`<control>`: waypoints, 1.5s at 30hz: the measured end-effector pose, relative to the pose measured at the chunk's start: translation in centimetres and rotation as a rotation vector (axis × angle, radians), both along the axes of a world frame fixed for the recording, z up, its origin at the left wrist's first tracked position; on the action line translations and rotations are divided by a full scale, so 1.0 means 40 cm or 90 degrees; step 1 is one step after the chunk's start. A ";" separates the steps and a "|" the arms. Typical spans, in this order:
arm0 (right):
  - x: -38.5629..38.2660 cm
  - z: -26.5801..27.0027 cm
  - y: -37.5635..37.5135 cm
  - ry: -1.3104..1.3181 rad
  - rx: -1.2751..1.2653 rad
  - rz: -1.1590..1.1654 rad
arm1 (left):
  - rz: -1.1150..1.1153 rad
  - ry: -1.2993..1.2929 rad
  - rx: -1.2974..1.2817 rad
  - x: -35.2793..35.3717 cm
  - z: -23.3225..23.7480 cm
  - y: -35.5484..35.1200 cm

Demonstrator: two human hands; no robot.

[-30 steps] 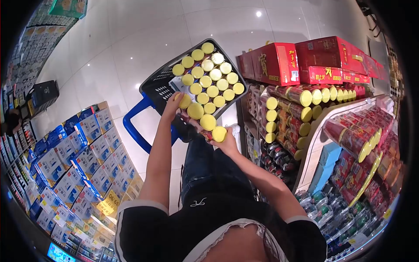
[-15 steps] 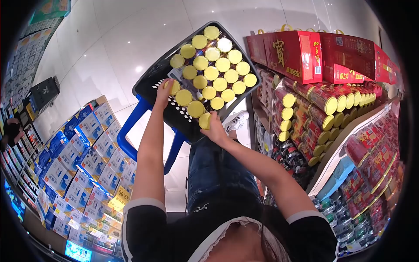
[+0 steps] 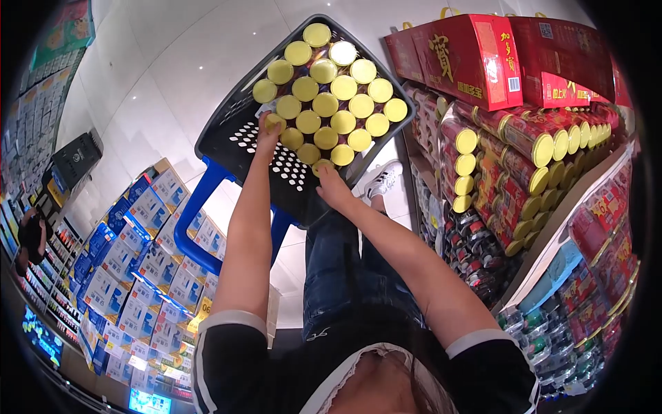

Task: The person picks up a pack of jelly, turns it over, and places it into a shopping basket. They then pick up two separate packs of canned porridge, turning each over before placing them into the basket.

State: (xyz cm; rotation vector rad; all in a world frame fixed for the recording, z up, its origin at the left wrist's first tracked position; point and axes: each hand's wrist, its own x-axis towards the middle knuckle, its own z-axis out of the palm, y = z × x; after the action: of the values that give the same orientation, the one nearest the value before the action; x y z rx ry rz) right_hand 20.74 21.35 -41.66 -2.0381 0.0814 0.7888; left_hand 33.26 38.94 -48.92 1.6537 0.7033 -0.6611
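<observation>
A black shopping basket (image 3: 238,162) with a blue handle (image 3: 186,224) is in front of me, its upper part packed with upright cans with yellow lids (image 3: 325,105). A row of yellow-lidded cans (image 3: 299,145) stands at the near edge of this group, against the others. My left hand (image 3: 268,134) is closed around the can at the row's left end. At the other end, my right hand (image 3: 332,183) grips the last can. The basket's perforated floor shows between my hands and the handle.
Red gift boxes (image 3: 452,58) and stacked red cans with yellow lids (image 3: 514,141) are at the right, with dark bottles (image 3: 476,241) below. Blue and white cartons (image 3: 141,259) are piled at the left. Another person (image 3: 33,238) is at the far left, near shelves.
The row of cans in my hands has gone down into the basket, against the other cans. The basket has shifted slightly up and left in view.
</observation>
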 end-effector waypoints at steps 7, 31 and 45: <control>-0.038 0.053 -0.154 -0.013 0.027 -0.002 | -0.072 0.022 0.065 -0.056 -0.081 0.024; -0.355 1.272 -0.929 -0.649 -0.573 -0.611 | -0.408 0.183 -0.095 -0.188 0.414 -0.207; -0.498 1.228 -1.180 -0.367 -0.916 -0.609 | -0.730 -0.106 -0.209 -0.176 0.735 -0.627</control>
State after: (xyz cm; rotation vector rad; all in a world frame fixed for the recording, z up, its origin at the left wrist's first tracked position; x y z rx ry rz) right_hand 0.84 -25.84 7.47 -2.8772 1.5006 -0.7419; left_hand 26.22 13.87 -19.54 1.6709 -0.5480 -1.3181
